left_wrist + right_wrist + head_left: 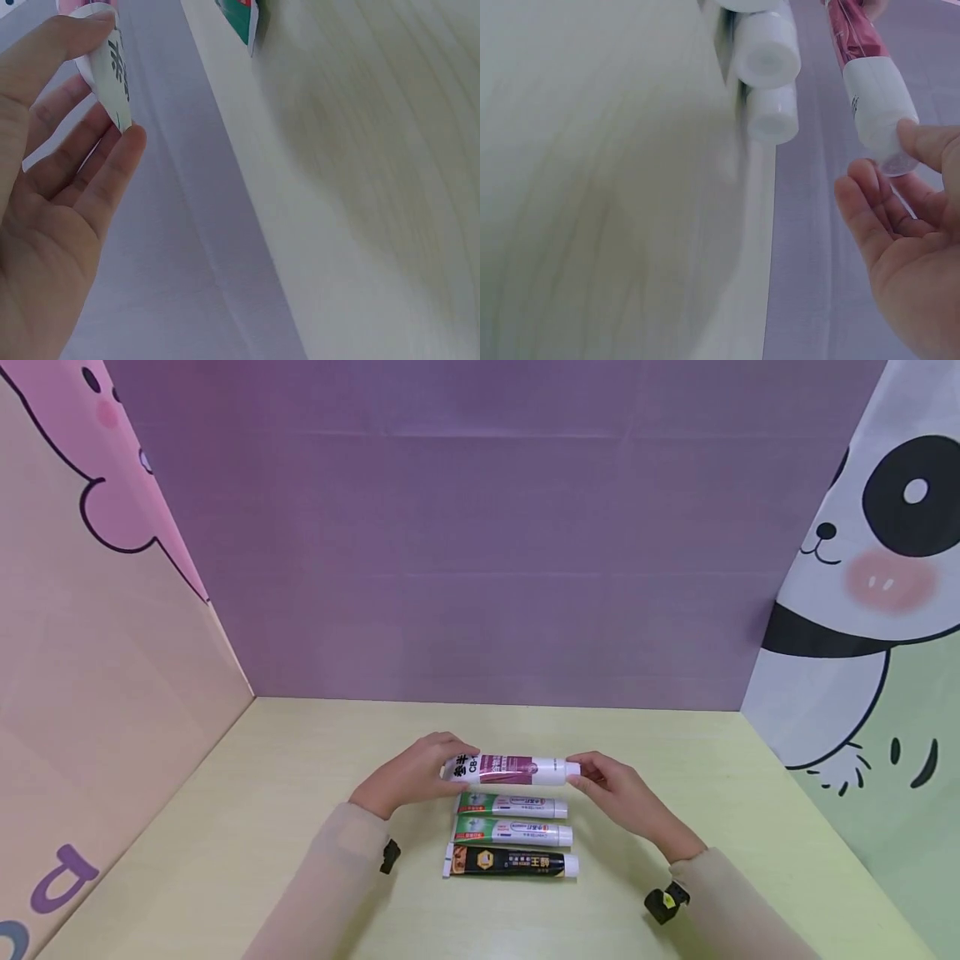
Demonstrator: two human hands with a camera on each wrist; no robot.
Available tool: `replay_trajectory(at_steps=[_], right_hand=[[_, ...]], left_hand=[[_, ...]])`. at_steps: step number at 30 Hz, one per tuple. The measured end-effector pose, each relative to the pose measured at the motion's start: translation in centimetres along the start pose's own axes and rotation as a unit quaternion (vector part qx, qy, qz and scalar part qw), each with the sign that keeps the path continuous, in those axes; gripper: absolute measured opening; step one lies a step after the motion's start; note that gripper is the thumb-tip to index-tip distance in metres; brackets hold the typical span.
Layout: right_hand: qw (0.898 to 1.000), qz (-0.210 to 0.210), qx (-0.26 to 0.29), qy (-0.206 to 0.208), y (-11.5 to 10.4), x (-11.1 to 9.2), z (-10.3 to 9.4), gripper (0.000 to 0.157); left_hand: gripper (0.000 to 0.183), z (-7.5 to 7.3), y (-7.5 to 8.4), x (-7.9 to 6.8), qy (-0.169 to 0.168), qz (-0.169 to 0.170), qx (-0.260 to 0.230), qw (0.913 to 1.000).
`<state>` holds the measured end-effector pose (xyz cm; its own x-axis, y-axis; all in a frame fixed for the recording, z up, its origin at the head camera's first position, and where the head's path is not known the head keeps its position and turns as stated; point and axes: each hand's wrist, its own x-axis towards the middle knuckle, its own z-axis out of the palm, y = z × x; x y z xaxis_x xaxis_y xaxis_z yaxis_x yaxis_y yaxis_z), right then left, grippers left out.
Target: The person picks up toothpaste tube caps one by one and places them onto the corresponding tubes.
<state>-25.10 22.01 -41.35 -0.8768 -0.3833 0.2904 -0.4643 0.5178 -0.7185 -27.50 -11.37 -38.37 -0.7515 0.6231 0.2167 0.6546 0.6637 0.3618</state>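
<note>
- The work surface is a pale yellow-green table (247,827) with a faint wood grain, boxed in on three sides.
- Behind it stands a plain purple back wall (480,552); on the person's left is a pink panel (90,635) with a cartoon outline, and on the right a panel with a panda drawing (877,543) over light green.
- The pink-and-white tube (512,768) lies crosswise above the far end of a row of tubes, its crimped end toward the person's left and its white cap toward the right (the lettering on it is too small to read).
- Its body is white at both ends with a magenta band through the middle; the right wrist view shows the glossy magenta section running into the white cap end (881,105).
- The left hand (408,774) pinches the flat crimped end between thumb and fingertips, the other fingers loosely extended, as the left wrist view shows (60,187).
- The right hand (615,793) holds the cap end with thumb and fingertips, palm half open.
- Just nearer the person lie two green-and-white tubes (513,818) side by side, then a black tube (510,862) nearest of all, all parallel, caps to the right.
- Whether the held tube touches the first green one cannot be told.
- Both forearms wear beige sleeves (330,877).
</note>
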Motion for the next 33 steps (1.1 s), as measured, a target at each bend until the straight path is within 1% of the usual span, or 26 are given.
replay_trajectory(at_steps=[4, 6, 12, 15, 19, 22, 25, 29, 33], right_hand=[[1.0, -0.002, -0.001, -0.011, 0.6, 0.4, 0.2, 0.029], [1.0, 0.006, -0.002, -0.019, 0.7, 0.5, 0.3, 0.029], [0.999, 0.005, -0.016, -0.03, 0.8, 0.7, 0.2, 0.028], [0.999, 0.008, -0.025, -0.038, 0.9, 0.8, 0.2, 0.029], [0.998, 0.033, -0.033, -0.049, 1.0, 1.1, 0.4, 0.028], [0.996, 0.051, -0.04, -0.055, 1.0, 1.2, 0.6, 0.026], [0.995, 0.062, -0.047, -0.06, 1.1, 1.4, 0.8, 0.023], [0.994, 0.067, -0.055, -0.067, 1.2, 1.6, 1.0, 0.021], [0.992, 0.087, -0.055, -0.069, 1.2, 1.8, 1.3, 0.021]], left_hand=[[0.048, 0.6, -0.7, 0.6, -0.009, -0.014, -0.015, 0.9997], [0.047, 0.9, -0.9, 0.8, -0.01, -0.017, -0.02, 0.9996], [0.045, 1.5, -1.2, 1.4, -0.012, -0.02, -0.035, 0.9991], [0.045, 1.8, -1.3, 1.7, -0.016, -0.026, -0.045, 0.9985], [0.044, 2.2, -1.6, 2.1, -0.024, -0.038, -0.048, 0.9978], [0.043, 2.5, -1.8, 2.2, -0.026, -0.035, -0.049, 0.9978], [0.042, 2.8, -1.9, 2.3, -0.029, -0.034, -0.055, 0.9975], [0.042, 3.1, -2.0, 2.2, -0.033, -0.044, -0.058, 0.9968], [0.042, 3.3, -2.1, 2.1, -0.036, -0.051, -0.06, 0.9963]])
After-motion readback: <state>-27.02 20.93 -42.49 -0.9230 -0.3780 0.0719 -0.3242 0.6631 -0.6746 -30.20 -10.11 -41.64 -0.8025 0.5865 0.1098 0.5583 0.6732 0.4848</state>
